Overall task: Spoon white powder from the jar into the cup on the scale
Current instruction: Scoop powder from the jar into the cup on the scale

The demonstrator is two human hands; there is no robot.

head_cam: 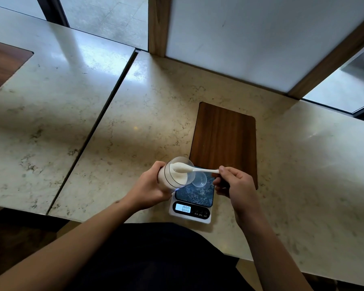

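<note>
My left hand (150, 189) grips a clear jar (173, 175) of white powder, tilted so its mouth faces right, held just above the left side of the scale. My right hand (235, 184) pinches the handle of a white plastic spoon (194, 169). The spoon's bowl sits inside the jar's mouth, heaped with powder. A small clear cup (200, 179) stands on the dark patterned platform of the white kitchen scale (194, 196), partly hidden behind the jar's rim. The scale's lit display reads 0.00.
The scale sits near the front edge of a marble-look counter (147, 122). A dark wood inlay panel (225, 139) lies just behind it. A seam splits the counter to the left. A white wall panel with wood trim (240, 38) rises at the back.
</note>
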